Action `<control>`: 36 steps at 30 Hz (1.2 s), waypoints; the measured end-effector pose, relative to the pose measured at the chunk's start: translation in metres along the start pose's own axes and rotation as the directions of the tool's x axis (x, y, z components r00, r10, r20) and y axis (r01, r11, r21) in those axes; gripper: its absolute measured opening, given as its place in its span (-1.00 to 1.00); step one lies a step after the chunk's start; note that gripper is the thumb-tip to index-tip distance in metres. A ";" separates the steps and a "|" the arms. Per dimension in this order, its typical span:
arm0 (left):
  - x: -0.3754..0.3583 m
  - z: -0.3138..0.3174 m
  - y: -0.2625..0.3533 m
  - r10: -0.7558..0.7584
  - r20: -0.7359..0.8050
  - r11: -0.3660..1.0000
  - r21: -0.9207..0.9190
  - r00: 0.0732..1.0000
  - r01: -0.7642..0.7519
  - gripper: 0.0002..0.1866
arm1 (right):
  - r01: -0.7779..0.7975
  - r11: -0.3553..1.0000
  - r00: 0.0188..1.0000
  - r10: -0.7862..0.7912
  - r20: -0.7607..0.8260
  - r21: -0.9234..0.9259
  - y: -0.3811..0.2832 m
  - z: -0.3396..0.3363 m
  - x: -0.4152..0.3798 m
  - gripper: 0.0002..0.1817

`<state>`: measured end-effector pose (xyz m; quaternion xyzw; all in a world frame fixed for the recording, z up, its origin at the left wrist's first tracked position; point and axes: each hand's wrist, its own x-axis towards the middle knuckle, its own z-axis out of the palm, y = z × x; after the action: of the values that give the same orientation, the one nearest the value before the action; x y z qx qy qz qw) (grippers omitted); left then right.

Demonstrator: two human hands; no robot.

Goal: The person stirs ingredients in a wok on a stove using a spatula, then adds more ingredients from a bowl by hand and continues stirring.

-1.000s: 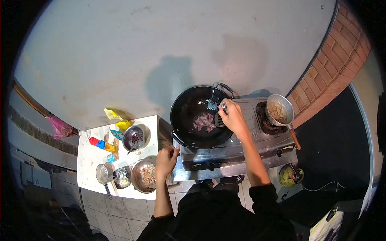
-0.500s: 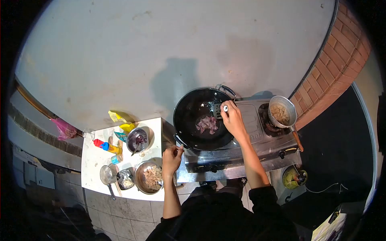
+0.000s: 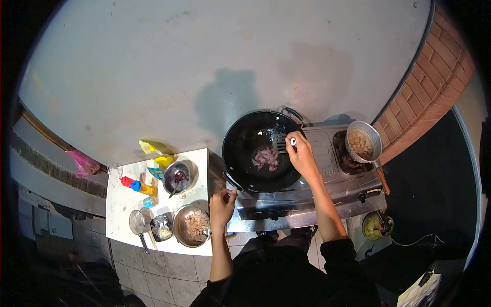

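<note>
My right hand (image 3: 300, 152) grips the upright handle of a slotted spatula (image 3: 279, 144), whose dark blade rests in the black wok (image 3: 240, 138). Beside the blade lies a small heap of chopped purple onion (image 3: 266, 159), with shiny oil and droplets behind it. The wok sits on the left side of a metal gas stove (image 3: 327, 197). Just below the wok's near-left handle is my left hand (image 3: 222, 205), its fingers curled with the tips together; nothing shows in it, and it looks apart from the handle.
A strainer pot (image 3: 376, 140) with pale pieces stands on the right burner. On the white side table (image 3: 120, 204) are a steel bowl of pale strips (image 3: 196, 225), a smaller bowl with a spoon (image 3: 176, 177), sauce bottles (image 3: 143, 188) and a sieve (image 3: 138, 222). A wall rises behind.
The spatula blade has turned slightly, and my right hand has shifted a little. The onion looks looser and more spread. The whole view has drifted slightly; my left hand stays below the wok handle.
</note>
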<state>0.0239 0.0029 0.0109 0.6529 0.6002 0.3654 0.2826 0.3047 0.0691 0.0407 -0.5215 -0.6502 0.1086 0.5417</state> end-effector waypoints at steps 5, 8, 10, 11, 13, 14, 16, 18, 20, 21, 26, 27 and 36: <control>-0.001 -0.001 -0.002 -0.022 -0.002 1.000 0.017 1.000 0.022 -0.67 | -0.037 0.999 0.998 0.036 0.049 0.017 -0.006 0.001 0.000 -0.92; 0.001 -0.004 0.002 -0.077 0.039 0.996 0.052 0.996 0.075 -0.66 | -0.074 0.997 0.995 0.072 0.072 0.028 -0.010 -0.002 0.000 -0.92; 0.002 -0.007 0.010 -0.137 0.076 0.988 0.086 0.988 0.131 -0.66 | -0.073 0.997 0.996 0.070 0.063 0.035 -0.015 -0.003 0.001 -0.92; 0.003 -0.007 0.014 -0.152 0.077 0.986 0.086 0.985 0.145 -0.66 | -0.069 0.996 0.997 0.066 0.043 0.061 -0.017 -0.005 0.001 -0.91; 0.004 -0.006 0.015 -0.164 0.084 0.984 0.084 0.983 0.157 -0.67 | -0.066 0.994 0.998 0.064 0.021 0.084 -0.020 -0.009 0.002 -0.91; 0.004 -0.005 0.013 -0.163 0.087 0.984 0.087 0.983 0.155 -0.68 | -0.064 0.996 0.998 0.063 0.026 0.069 -0.020 -0.010 0.001 -0.91; 0.004 -0.001 0.005 -0.159 0.091 0.984 0.090 0.983 0.151 -0.68 | -0.063 0.997 0.998 0.061 0.029 0.053 -0.018 -0.010 0.000 -0.90; 0.005 0.005 -0.003 -0.058 0.001 0.998 0.007 0.998 0.058 -0.67 | -0.030 0.999 0.999 0.029 0.030 0.018 -0.013 -0.007 -0.002 -0.90; 0.006 0.007 -0.006 -0.045 -0.006 0.999 0.028 0.999 0.045 -0.67 | -0.043 0.999 0.999 0.042 0.031 0.007 -0.010 -0.006 -0.004 -0.90; 0.006 0.007 -0.006 -0.035 -0.014 0.998 0.052 0.999 0.035 -0.67 | -0.058 0.998 0.998 0.057 0.033 0.000 -0.011 -0.006 -0.004 -0.90; 0.007 0.004 0.001 -0.031 0.003 0.999 0.025 1.000 0.031 -0.67 | -0.103 0.995 0.995 0.103 -0.004 0.017 -0.009 -0.001 -0.002 -0.90; 0.007 0.004 0.002 -0.047 0.016 0.999 0.019 0.999 0.047 -0.67 | -0.110 0.994 0.994 0.110 -0.014 0.011 -0.007 0.001 -0.002 -0.89; 0.007 0.004 -0.003 -0.074 0.040 0.997 0.009 0.996 0.074 -0.66 | -0.086 0.996 0.996 0.085 -0.016 -0.018 -0.012 0.012 0.001 -0.90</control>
<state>0.0256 0.0108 0.0074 0.6384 0.6197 0.3392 0.3055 0.2884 0.0699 0.0447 -0.5548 -0.6241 0.1216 0.5366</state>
